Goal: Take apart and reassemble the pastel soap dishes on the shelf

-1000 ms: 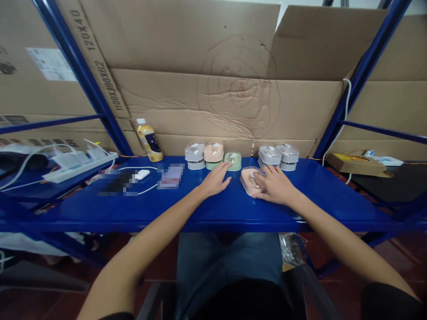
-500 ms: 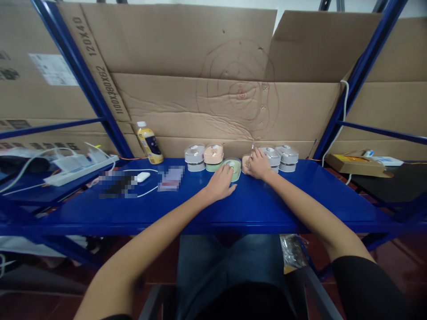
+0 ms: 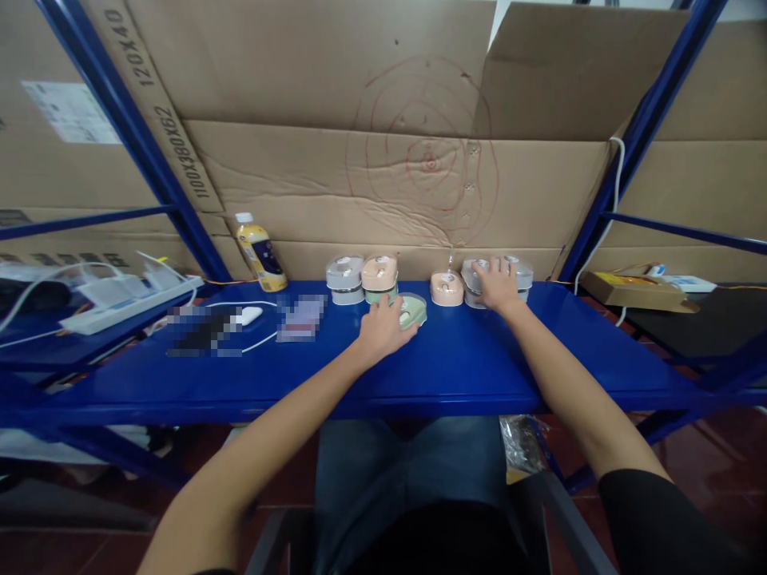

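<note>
My left hand (image 3: 383, 329) is closed around the left side of a small green lidded box (image 3: 413, 310), its thumb along the near edge. That box sits slightly tilted in front of the row. My right hand (image 3: 498, 285) spreads its fingers over a stack of grey lidded boxes (image 3: 475, 297); whether it grips them I cannot make out. Between the hands stands a single pink lidded box (image 3: 447, 289). Behind my left hand, another pink box (image 3: 379, 271) rests on a green one, partly hidden by my fingers. Left of it is a grey stack (image 3: 346, 281).
A yellow bottle (image 3: 262, 254) stands at the back left of the blue table (image 3: 455, 367). Nearer lie a white mouse-shaped object (image 3: 248, 316), blurred items and a cable. A power strip (image 3: 132, 306) is at far left, an open cardboard box (image 3: 638, 292) at right. Cardboard closes off the back.
My right hand has left the pink box and moved right onto the grey boxes. My left hand has shifted slightly left, and the green box has turned and tilted. The view has shifted slightly.
</note>
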`<state>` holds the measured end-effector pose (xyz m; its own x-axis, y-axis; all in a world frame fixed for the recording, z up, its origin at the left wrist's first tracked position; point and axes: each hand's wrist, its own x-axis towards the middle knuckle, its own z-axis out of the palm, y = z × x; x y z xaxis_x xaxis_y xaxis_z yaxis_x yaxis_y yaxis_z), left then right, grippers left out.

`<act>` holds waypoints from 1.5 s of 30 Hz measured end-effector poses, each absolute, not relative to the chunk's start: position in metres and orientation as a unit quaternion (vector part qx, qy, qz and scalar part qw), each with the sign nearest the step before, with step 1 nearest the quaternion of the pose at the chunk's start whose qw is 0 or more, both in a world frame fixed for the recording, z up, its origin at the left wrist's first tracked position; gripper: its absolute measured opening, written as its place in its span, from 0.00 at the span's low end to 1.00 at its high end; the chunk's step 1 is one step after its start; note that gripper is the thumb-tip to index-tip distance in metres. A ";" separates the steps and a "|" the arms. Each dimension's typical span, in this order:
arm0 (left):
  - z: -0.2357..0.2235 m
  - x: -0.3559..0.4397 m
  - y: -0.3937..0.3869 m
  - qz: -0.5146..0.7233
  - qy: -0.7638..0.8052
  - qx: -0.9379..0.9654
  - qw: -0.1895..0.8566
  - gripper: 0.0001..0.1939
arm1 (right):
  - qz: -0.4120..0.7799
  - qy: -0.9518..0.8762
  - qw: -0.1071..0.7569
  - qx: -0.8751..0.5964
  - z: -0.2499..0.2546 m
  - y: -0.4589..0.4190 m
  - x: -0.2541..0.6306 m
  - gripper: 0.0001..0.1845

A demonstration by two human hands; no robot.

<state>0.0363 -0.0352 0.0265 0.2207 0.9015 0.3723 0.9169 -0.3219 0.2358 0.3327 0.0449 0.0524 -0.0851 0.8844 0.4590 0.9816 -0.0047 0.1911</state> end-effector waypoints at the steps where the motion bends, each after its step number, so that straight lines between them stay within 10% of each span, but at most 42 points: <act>1: 0.026 0.035 -0.036 -0.228 -0.581 -0.781 0.013 0.31 | -0.236 -0.702 0.107 -0.663 0.051 0.047 0.335 0.53; 12: 0.015 0.025 -0.017 -0.291 -0.513 -0.806 -0.052 0.41 | -0.227 -0.725 0.191 -0.622 0.053 0.047 0.331 0.55; 17: 0.011 0.009 -0.005 -0.314 -0.377 -0.853 -0.179 0.62 | -0.047 -0.867 0.284 -0.407 0.056 0.019 0.293 0.43; 22: 0.007 0.004 0.000 -0.311 -0.299 -0.874 -0.223 0.67 | 0.099 -0.914 0.211 -0.332 0.048 -0.007 0.253 0.55; 29: 0.003 0.002 0.003 -0.323 -0.319 -0.862 -0.226 0.73 | 0.128 -0.887 0.279 -0.346 0.060 -0.008 0.268 0.45; 36: 0.015 0.002 -0.011 -0.267 -0.290 -0.907 -0.152 0.25 | 0.150 -0.796 0.385 -0.442 0.058 0.012 0.323 0.29; 45: 0.020 -0.023 0.003 -0.319 -0.347 -0.874 -0.119 0.29 | 0.159 -0.816 0.332 -0.446 0.049 0.010 0.312 0.29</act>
<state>-0.0226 0.0025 0.0200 0.5546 0.6827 0.4757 0.5313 -0.7305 0.4290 0.3116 0.0103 0.0486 -0.3817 0.8332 0.4001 0.6224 0.5517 -0.5552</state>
